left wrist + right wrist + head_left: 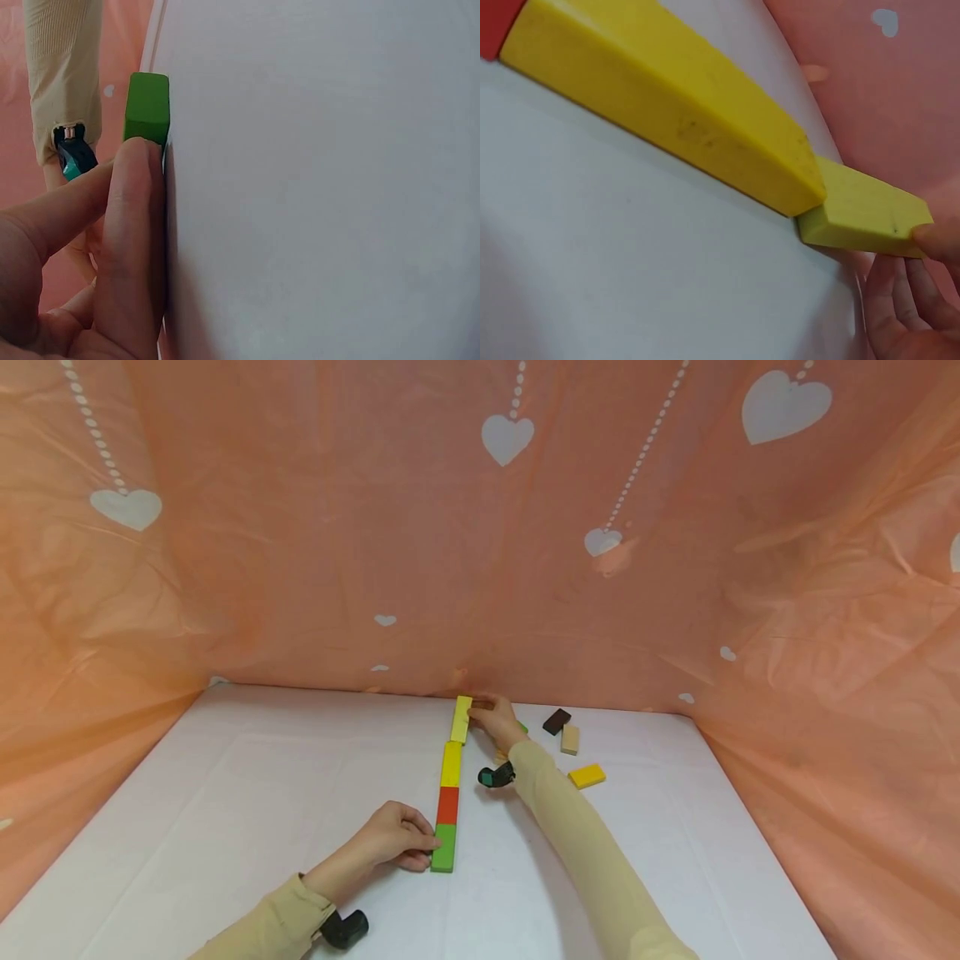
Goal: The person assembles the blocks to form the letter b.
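Observation:
A row of four-sided wooden blocks runs away from me in the head view: a green block (444,848) nearest, a red block (447,806), a yellow block (451,765) and a pale yellow block (461,720) at the far end. My left hand (397,837) touches the left side of the green block; fairly straight fingers (131,202) reach it in the left wrist view. At the far end my right hand (497,720) pinches the pale yellow block from the right. This block sits slightly askew against the yellow block's end in the right wrist view.
Right of the row lie a dark brown block (557,721), a tan block (570,740) and an orange-yellow block (587,776). Part of another green block (522,727) shows behind my right hand. A pink curtain (337,568) borders the white table (262,777).

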A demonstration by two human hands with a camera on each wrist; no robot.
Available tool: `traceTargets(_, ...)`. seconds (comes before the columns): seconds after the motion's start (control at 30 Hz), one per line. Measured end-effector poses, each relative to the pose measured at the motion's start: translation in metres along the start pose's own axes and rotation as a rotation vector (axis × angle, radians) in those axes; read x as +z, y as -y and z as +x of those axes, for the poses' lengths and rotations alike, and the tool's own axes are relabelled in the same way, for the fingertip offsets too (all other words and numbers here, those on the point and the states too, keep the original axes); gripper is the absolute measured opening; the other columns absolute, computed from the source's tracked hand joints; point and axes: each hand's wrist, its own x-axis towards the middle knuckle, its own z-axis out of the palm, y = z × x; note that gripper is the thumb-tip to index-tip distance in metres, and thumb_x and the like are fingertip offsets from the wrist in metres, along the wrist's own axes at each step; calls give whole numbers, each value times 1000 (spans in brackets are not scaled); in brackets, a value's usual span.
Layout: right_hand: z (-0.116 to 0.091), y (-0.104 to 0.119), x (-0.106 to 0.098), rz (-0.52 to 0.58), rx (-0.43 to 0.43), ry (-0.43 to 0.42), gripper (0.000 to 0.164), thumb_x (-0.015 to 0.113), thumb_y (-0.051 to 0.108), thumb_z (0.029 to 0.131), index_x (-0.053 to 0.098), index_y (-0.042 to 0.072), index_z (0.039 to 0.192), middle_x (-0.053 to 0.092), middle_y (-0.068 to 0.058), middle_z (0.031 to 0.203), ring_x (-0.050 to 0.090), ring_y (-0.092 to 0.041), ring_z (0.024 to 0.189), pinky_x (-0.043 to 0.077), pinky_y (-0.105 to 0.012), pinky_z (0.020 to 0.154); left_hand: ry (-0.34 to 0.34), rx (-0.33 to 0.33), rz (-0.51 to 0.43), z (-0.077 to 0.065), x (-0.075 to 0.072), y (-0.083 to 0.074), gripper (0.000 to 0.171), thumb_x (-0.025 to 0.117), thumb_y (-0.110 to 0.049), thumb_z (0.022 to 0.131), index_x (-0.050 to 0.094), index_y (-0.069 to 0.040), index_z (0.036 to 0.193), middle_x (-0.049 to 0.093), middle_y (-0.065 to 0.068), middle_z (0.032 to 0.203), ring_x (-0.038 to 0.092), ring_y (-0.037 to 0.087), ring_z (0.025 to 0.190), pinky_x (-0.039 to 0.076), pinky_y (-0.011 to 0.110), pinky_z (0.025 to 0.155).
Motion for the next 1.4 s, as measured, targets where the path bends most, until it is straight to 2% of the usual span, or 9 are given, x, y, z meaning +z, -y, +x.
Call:
traceTargets(0.27, 0, -4, 1, -38, -42, 47, 49, 63, -3, 88, 51, 4, 135, 54, -13, 129, 56, -25, 110, 53, -32, 90, -1, -2, 8, 0, 0, 0, 19, 74, -2, 81, 62, 7, 92, 65, 10, 68, 63, 13, 54, 59, 30, 54)
traceTargets(0.5, -1, -4, 2, -90, -25, 46, 48, 64, -2, 89, 52, 5, 134, 53, -9, 130, 55, -23, 111, 52, -31, 91, 1, -1, 9, 0, 0, 0, 19, 74, -3, 81, 62, 7, 92, 65, 10, 68, 63, 13, 54, 59, 29, 54)
traceTargets(0.8, -5, -3, 3, -136, -32, 55, 49, 66, -4, 87, 52, 3, 134, 51, -10, 135, 47, -27, 123, 48, -36, 98, 1, -2, 11, -1, 1, 0, 19, 74, -2, 81, 62, 7, 92, 65, 9, 68, 63, 13, 54, 59, 29, 55)
traceTargets(1.17, -11, 4, 7, -182, -60, 58, 45, 66, -6, 86, 56, 1, 129, 52, -12, 133, 48, -29, 121, 48, -37, 97, 8, 8, -4, 0, 0, 1, 19, 74, -2, 81, 62, 8, 92, 65, 9, 68, 63, 13, 53, 59, 29, 54)
traceTargets(1.4, -8, 0, 8, -219, -83, 65, 47, 67, -5, 85, 55, 2, 131, 53, -11, 133, 50, -27, 116, 50, -33, 94, 6, 10, 4, 0, -1, 1, 20, 75, -3, 81, 62, 7, 92, 65, 9, 68, 63, 13, 53, 59, 29, 54)
